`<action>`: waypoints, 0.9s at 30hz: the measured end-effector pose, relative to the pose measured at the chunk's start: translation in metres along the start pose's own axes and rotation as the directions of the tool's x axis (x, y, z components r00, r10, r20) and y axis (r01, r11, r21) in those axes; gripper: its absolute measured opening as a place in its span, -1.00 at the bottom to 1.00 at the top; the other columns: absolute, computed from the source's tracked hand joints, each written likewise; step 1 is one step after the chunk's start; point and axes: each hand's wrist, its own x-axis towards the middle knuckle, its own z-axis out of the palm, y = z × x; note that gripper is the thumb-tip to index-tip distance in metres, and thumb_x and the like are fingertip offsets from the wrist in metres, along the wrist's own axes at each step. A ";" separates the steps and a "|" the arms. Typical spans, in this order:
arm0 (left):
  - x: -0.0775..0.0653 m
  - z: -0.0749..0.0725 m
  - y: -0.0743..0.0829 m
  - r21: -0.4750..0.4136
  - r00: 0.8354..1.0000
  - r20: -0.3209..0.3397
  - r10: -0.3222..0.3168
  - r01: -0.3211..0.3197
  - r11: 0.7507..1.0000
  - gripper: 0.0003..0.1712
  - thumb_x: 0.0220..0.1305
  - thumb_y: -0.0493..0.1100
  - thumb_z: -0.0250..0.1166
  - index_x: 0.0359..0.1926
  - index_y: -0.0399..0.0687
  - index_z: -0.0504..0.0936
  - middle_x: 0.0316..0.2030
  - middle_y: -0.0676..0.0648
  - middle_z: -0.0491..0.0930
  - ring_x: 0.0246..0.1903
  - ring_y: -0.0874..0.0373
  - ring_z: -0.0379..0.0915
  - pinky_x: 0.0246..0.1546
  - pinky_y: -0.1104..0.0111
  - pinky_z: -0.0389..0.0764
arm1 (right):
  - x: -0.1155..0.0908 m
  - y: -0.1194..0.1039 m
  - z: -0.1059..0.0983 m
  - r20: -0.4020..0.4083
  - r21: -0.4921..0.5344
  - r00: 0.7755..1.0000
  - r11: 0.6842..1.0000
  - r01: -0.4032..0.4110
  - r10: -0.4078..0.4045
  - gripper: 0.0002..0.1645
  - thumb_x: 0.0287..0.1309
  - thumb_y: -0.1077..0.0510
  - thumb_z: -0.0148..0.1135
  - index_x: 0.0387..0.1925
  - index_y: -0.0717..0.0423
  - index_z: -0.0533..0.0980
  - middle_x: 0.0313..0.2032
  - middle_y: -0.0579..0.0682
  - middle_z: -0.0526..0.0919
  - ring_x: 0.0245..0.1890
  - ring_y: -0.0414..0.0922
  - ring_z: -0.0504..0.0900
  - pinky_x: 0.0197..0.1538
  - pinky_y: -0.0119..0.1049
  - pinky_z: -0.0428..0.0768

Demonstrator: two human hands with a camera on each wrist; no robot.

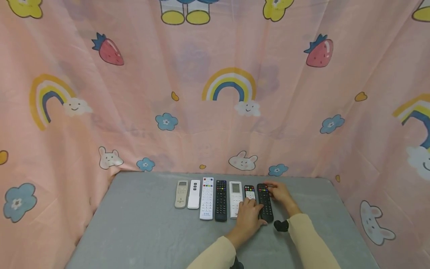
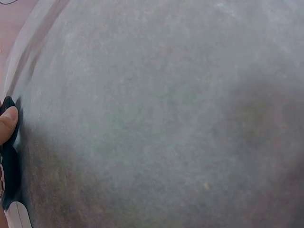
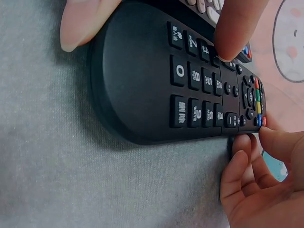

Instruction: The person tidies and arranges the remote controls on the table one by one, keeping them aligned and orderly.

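Observation:
A row of several remote controls lies on the grey cloth. At its right end is a black remote control with coloured buttons, set slightly askew. My left hand holds its near end, thumb at the rounded tip and index finger over the left side; the thumb also shows in the left wrist view. At the far right corner, my right hand grips the same remote between thumb and curled fingers. A smaller dark remote with a white button panel is partly hidden under the left hand.
Leftward along the row lie a white remote with a screen, a slim black remote, a long white remote, a short white remote and a beige remote. A pink patterned curtain hangs behind the table.

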 end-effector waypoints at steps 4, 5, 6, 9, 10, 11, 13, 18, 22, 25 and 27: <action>0.000 0.001 0.000 0.010 1.000 0.001 -0.009 0.009 1.000 -0.34 -0.13 0.35 0.49 0.05 0.31 0.69 -0.21 0.16 0.58 -0.22 0.27 0.29 -0.24 0.43 0.28 | 0.001 -0.001 0.002 -0.004 -0.050 1.000 0.999 0.004 -0.005 -0.52 0.38 0.34 -0.12 0.27 0.24 0.43 0.05 0.29 0.56 -0.28 -0.10 0.49 -0.37 -0.38 0.48; 0.000 0.002 0.000 0.011 1.000 0.004 -0.012 0.012 1.000 -0.34 -0.13 0.36 0.49 0.05 0.30 0.69 -0.20 0.15 0.58 -0.22 0.27 0.29 -0.24 0.42 0.28 | 0.001 -0.001 0.002 -0.005 -0.062 1.000 0.998 0.008 -0.008 -0.51 0.37 0.35 -0.12 0.27 0.25 0.44 0.04 0.30 0.56 -0.29 -0.10 0.49 -0.37 -0.38 0.48; 0.000 0.002 0.000 0.011 1.000 0.005 -0.014 0.014 1.000 -0.34 -0.12 0.36 0.48 0.05 0.29 0.69 -0.20 0.15 0.58 -0.22 0.26 0.28 -0.25 0.42 0.27 | 0.001 -0.001 0.003 -0.007 -0.075 1.000 0.997 0.010 -0.010 -0.51 0.36 0.35 -0.11 0.26 0.24 0.45 0.03 0.30 0.57 -0.31 -0.10 0.49 -0.38 -0.38 0.48; 0.001 0.001 0.001 0.019 1.000 0.009 -0.019 0.019 1.000 -0.33 -0.12 0.37 0.48 0.05 0.28 0.70 -0.19 0.13 0.58 -0.22 0.25 0.27 -0.26 0.41 0.25 | 0.001 -0.003 0.003 -0.012 -0.113 0.999 0.993 0.028 -0.030 -0.52 0.33 0.39 -0.09 0.23 0.26 0.47 0.00 0.32 0.57 -0.33 -0.10 0.49 -0.40 -0.38 0.49; 0.001 0.000 0.002 0.023 1.000 0.012 -0.019 0.019 1.000 -0.33 -0.12 0.37 0.48 0.05 0.28 0.70 -0.19 0.13 0.58 -0.22 0.25 0.28 -0.25 0.41 0.26 | 0.001 -0.003 0.003 -0.014 -0.123 0.999 0.992 0.028 -0.030 -0.52 0.33 0.39 -0.08 0.23 0.26 0.48 0.00 0.32 0.57 -0.33 -0.10 0.49 -0.40 -0.38 0.49; 0.001 -0.001 0.003 0.024 1.000 0.016 -0.020 0.020 1.000 -0.33 -0.12 0.37 0.48 0.05 0.28 0.69 -0.18 0.13 0.58 -0.22 0.25 0.28 -0.25 0.41 0.26 | 0.001 -0.004 0.003 -0.013 -0.126 0.999 0.992 0.029 -0.031 -0.53 0.33 0.40 -0.08 0.23 0.27 0.48 0.00 0.34 0.57 -0.32 -0.09 0.50 -0.40 -0.38 0.50; 0.001 -0.003 0.003 0.020 1.000 0.021 -0.019 0.018 1.000 -0.31 -0.13 0.37 0.49 0.06 0.28 0.69 -0.17 0.14 0.57 -0.22 0.26 0.27 -0.24 0.41 0.26 | 0.000 -0.004 0.002 -0.009 -0.144 0.999 0.989 0.038 -0.040 -0.53 0.33 0.39 -0.08 0.23 0.28 0.47 0.02 0.36 0.57 -0.29 -0.06 0.53 -0.37 -0.35 0.54; 0.002 -0.014 -0.006 -0.042 0.999 -0.004 0.042 -0.042 0.998 -0.33 -0.13 0.35 0.52 0.04 0.29 0.68 -0.20 0.16 0.55 -0.25 0.29 0.27 -0.24 0.43 0.27 | -0.007 -0.007 -0.006 -0.008 -0.337 0.989 0.931 0.139 -0.151 -0.54 0.29 0.32 -0.03 0.19 0.35 0.47 0.05 0.38 0.60 -0.11 0.15 0.63 -0.10 -0.03 0.64; 0.002 -0.037 -0.027 -0.116 0.991 0.011 0.134 -0.132 0.985 -0.50 0.07 0.25 0.45 0.03 0.27 0.68 -0.17 0.17 0.58 -0.19 0.30 0.36 -0.16 0.44 0.37 | -0.019 -0.011 -0.015 -0.041 -0.498 0.959 0.838 0.224 -0.280 -0.52 0.24 0.26 0.04 0.17 0.35 0.48 -0.03 0.35 0.64 -0.08 0.21 0.62 0.01 0.13 0.58; -0.004 -0.059 -0.049 -0.168 0.983 0.040 0.177 -0.168 0.971 -0.58 0.20 0.16 0.38 0.06 0.23 0.67 -0.09 0.14 0.60 -0.09 0.27 0.42 -0.05 0.38 0.46 | -0.034 -0.016 -0.022 -0.053 -0.536 0.939 0.803 0.261 -0.340 -0.50 0.27 0.23 0.07 0.21 0.31 0.46 -0.06 0.34 0.64 -0.12 0.19 0.62 -0.04 0.14 0.58; -0.011 -0.073 -0.066 -0.178 0.979 0.046 0.196 -0.185 0.966 -0.58 0.24 0.12 0.36 0.10 0.21 0.65 -0.02 0.11 0.61 -0.02 0.23 0.43 0.03 0.31 0.48 | -0.047 -0.019 -0.025 -0.054 -0.553 0.920 0.779 0.296 -0.388 -0.48 0.29 0.20 0.11 0.25 0.28 0.44 -0.01 0.34 0.61 -0.05 0.21 0.60 0.01 0.17 0.57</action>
